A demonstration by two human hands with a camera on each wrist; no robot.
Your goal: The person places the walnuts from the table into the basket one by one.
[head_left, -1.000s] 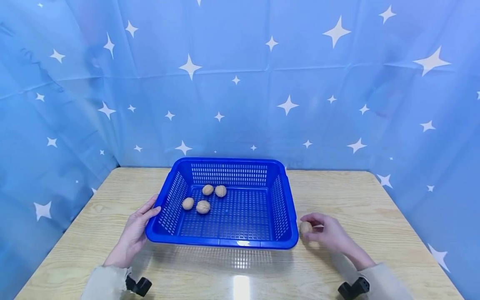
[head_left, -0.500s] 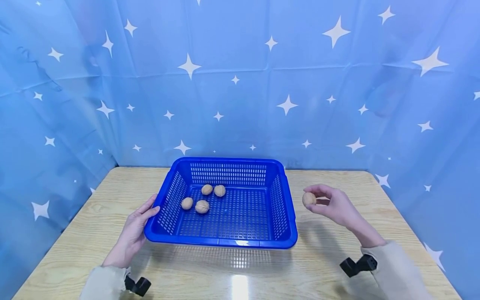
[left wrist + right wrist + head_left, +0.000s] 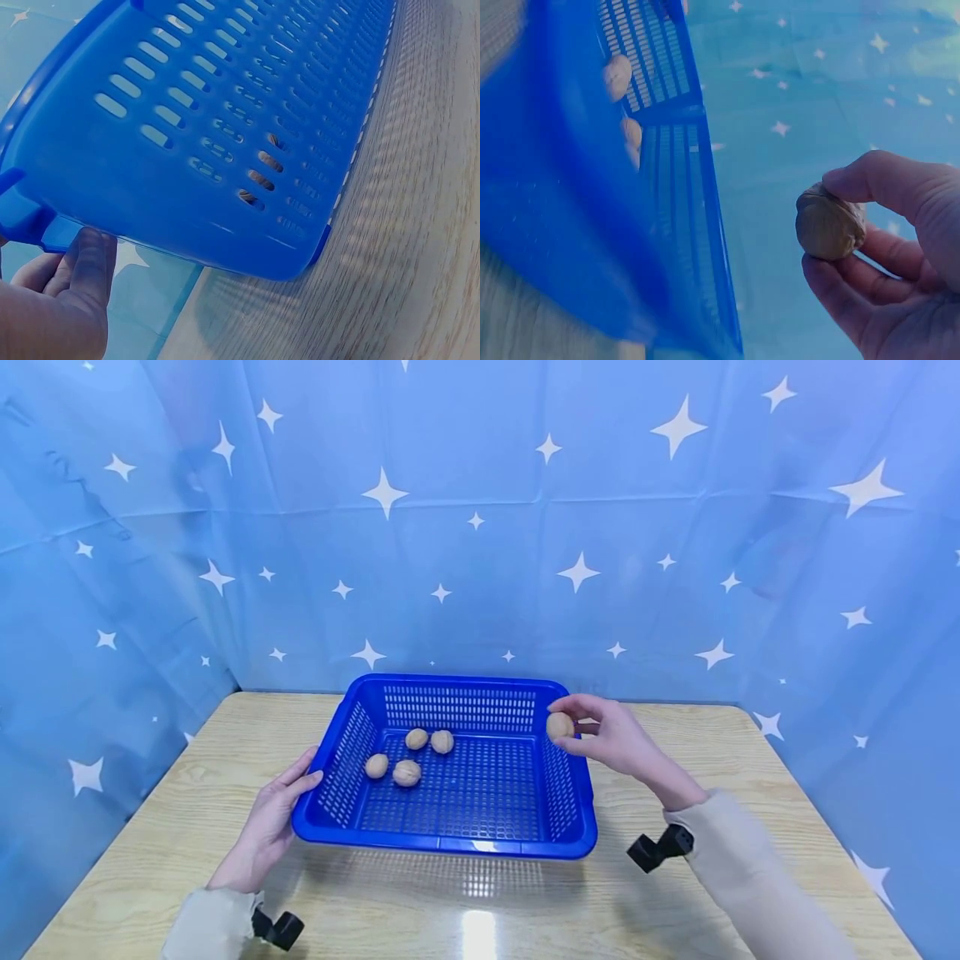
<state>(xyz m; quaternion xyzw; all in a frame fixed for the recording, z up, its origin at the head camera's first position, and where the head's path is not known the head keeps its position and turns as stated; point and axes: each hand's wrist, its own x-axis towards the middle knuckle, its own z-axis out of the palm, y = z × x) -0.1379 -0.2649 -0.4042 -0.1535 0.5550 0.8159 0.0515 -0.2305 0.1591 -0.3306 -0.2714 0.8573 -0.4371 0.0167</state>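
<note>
A blue slotted plastic basket (image 3: 480,845) sits in the middle, its left rim gripped by my left hand (image 3: 266,827), thumb over the edge. In the left wrist view the fingers (image 3: 90,262) curl under that rim. Between thumb and fingertips my right hand (image 3: 618,739) pinches a walnut (image 3: 559,727) over the basket's right wall; the right wrist view shows this walnut (image 3: 830,223) up close. Several other walnuts lie on the basket floor toward the left, among them a large walnut (image 3: 407,773) and a smaller walnut (image 3: 377,766).
The basket stands on a pale wood-grain table (image 3: 697,760). Behind and at both sides hangs a blue curtain (image 3: 480,593) with white stars. Each wrist carries a black camera, such as the right wrist camera (image 3: 660,847).
My right hand picked up the walnut from the table right of the basket, raised it and carried it left over the right rim. The left hand and basket stay put.
</note>
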